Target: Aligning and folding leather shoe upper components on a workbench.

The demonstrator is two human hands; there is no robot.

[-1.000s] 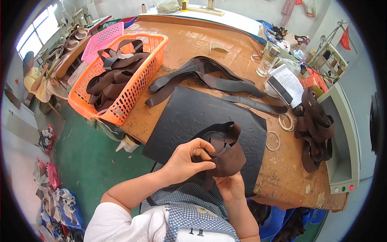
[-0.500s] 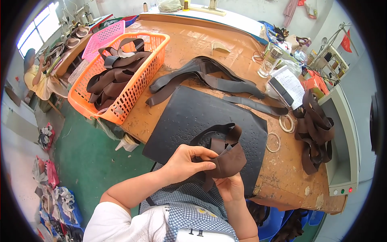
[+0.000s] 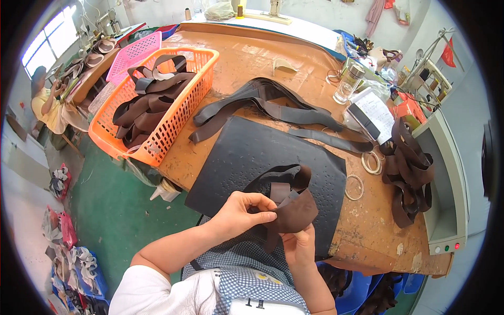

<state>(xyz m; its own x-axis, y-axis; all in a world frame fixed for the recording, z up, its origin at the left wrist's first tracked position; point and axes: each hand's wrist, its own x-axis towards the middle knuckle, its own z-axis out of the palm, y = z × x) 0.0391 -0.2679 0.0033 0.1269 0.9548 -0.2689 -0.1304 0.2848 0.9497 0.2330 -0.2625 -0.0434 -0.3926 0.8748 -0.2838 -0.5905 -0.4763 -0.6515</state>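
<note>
Head camera: wide fisheye, left one of side-by-side pair. Looks down and forward from near side of workbench, close above left hand and right hand. View reaches far wall, green floor at left, grey machine housing at right; edges bend toward rim.
</note>
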